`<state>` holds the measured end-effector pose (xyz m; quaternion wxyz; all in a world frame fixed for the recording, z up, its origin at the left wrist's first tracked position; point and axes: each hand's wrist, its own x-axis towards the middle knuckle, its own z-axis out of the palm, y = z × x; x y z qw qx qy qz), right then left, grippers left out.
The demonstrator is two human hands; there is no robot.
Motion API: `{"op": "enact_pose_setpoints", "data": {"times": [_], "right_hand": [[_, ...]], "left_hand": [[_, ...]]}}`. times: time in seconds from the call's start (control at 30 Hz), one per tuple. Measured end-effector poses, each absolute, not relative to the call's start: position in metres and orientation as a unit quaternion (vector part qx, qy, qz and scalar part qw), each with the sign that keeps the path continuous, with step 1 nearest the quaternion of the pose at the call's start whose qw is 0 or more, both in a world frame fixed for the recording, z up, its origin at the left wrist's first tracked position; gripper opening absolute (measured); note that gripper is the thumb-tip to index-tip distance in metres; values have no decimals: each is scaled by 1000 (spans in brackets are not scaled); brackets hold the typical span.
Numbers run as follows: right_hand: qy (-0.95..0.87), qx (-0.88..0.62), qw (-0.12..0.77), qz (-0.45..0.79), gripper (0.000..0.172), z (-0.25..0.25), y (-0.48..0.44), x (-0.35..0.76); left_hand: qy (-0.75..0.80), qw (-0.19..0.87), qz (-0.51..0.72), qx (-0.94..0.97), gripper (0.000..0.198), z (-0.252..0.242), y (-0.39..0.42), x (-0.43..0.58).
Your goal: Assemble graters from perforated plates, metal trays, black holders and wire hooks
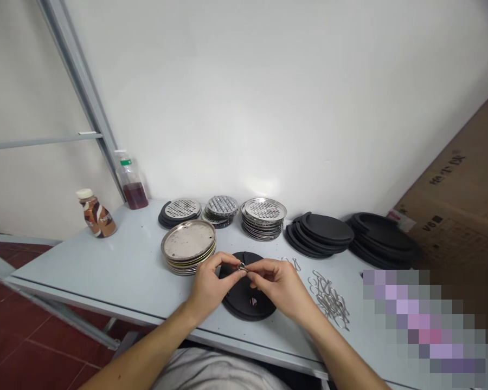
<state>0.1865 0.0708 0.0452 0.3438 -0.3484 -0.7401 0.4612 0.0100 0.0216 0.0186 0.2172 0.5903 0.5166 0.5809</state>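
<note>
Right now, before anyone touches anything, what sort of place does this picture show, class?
Probably a small hand-assembly workshop or workroom: a long bench holds sorted stacks of perforated metal discs, stacks of black discs, a heap of bent wire clips, with a cardboard carton alongside.

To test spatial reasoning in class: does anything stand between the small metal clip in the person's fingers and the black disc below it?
Nothing visible does. The left hand and right hand pinch the clip just above the black disc.
</note>
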Motion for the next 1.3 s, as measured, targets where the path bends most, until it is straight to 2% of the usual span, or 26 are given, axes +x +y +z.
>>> {"op": "enact_pose_setpoints", "data": {"times": [0.5, 0.87, 1.03, 1.3], "right_hand": [[-766, -396, 352, 364, 11, 47, 71, 187], [-783, -396, 349, 330, 11, 47, 70, 185], [-768, -403, 337, 365, 8, 47, 68, 183], [-736, -388, 389, 395, 11, 44, 68, 185]], "left_hand": [[482, 279, 597, 577, 9, 24, 22, 8], [465, 298, 568, 610, 18, 22, 21, 8], [461, 310, 557, 618, 20, 25, 19, 8], [474, 291, 569, 606, 18, 21, 22, 6]]}}
